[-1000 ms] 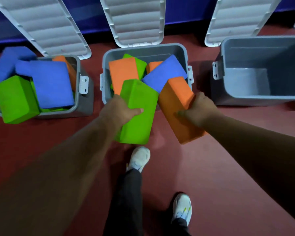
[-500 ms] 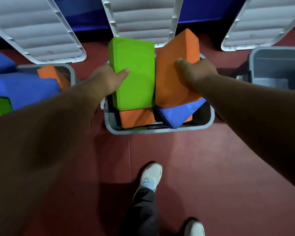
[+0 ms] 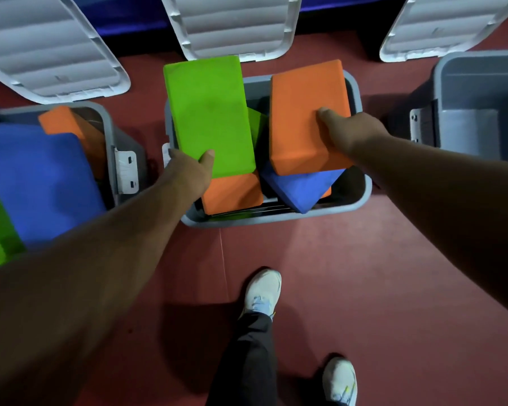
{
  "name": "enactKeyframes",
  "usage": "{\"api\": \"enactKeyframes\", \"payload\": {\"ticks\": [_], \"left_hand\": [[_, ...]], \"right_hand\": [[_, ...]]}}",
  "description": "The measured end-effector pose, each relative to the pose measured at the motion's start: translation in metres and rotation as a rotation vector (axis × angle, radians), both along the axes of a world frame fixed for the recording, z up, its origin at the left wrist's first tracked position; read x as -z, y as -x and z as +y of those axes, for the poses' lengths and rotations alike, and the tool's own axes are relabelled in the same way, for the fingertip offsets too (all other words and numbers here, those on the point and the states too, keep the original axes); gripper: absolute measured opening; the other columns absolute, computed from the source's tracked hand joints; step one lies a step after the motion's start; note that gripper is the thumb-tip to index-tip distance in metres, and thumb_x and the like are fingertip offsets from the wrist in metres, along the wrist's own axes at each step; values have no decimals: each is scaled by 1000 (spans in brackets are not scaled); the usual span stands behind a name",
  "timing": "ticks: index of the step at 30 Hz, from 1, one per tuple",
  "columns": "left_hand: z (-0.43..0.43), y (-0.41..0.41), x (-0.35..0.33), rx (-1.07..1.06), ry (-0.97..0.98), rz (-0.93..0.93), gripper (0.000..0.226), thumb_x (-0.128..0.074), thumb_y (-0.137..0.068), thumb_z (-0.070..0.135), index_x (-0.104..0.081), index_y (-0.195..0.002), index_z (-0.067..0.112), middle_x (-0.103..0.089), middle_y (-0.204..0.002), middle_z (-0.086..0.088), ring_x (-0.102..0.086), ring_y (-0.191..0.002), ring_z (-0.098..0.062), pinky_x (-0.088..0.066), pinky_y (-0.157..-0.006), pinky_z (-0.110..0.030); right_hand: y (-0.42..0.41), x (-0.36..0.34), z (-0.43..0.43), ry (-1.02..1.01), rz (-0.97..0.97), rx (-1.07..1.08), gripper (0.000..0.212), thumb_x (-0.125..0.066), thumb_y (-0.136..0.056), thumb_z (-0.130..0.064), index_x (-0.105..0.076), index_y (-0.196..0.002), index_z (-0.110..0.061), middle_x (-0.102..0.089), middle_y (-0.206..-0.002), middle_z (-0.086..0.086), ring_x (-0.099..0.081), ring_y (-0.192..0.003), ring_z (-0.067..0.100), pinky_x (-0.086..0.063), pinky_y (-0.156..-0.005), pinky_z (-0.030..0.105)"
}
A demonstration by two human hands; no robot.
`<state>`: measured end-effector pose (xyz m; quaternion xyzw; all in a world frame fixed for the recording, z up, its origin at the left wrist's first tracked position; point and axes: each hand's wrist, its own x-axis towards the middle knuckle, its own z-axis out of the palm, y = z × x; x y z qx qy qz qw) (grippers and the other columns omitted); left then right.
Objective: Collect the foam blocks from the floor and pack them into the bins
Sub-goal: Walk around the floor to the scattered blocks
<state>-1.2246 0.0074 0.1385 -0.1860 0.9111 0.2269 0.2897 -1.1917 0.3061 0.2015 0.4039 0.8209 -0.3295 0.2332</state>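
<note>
Nearest, 2 shoes [image 3: 263, 291] stood on the red floor [image 3: 379, 273]; whether blocks remained on it out of view could not be told. Beyond, the left hand [image 3: 188, 174] grasped a green block [image 3: 208, 112] by its near end, and the right hand [image 3: 349, 133] clasped an orange block [image 3: 305, 112], thumb on top, both over the middle bin [image 3: 276, 221]. Tilted blocks already crowded that bin, and the green block overhung its left rim. The left bin [image 3: 107, 127] sat heaped. The right bin [image 3: 481, 83] showed bare walls, likely the roomiest. Farthest, 3 lids [image 3: 232, 24] leaned.
</note>
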Motion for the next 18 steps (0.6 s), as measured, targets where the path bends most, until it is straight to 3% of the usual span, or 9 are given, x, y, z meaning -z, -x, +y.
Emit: {"api": "enactKeyframes", "payload": {"ticks": [3,7,10,13,18], "left_hand": [[6,-27,3,-48,34,-22,98,-51,-97,68,-19,-156,-3,-41,-156,-27,-45,-140,-46,-35,-114,-47],[13,-64,19,-30,90,-40,94,-52,-94,71,-36,-145,-7,-53,-143,-30,-53,-132,-45,-40,-110,-46],[24,-92,22,190,118,-187,74,-50,-100,61,-54,-130,-6,-67,-126,-24,-65,-118,-40,-49,-101,-42],[45,-117,23,485,214,-274,70,-51,-97,61,-64,-122,-4,-73,-115,-22,-71,-107,-37,-57,-94,-41],[112,-174,28,867,220,-444,55,-50,-97,52,-75,-94,3,-79,-88,-12,-76,-81,-28,-62,-86,-44]], "right_hand": [[-32,0,0,71,93,69,83,-51,-86,-79,-57,-134,-12,-62,-128,10,-61,-112,30,-49,-97,39],[-93,7,-6,117,155,115,85,-52,-71,-90,-63,-116,-19,-70,-108,2,-67,-101,25,-53,-94,40],[-149,19,-5,127,75,12,78,-51,-75,-89,-68,-107,-19,-73,-99,5,-68,-95,26,-54,-90,41],[-212,34,1,116,-12,-97,54,-56,-92,-64,-70,-93,-11,-72,-95,11,-65,-95,31,-52,-82,37],[-332,51,27,87,-116,-63,45,-50,-100,-45,-69,-109,-4,-69,-115,20,-62,-108,39,-50,-84,34]]}}
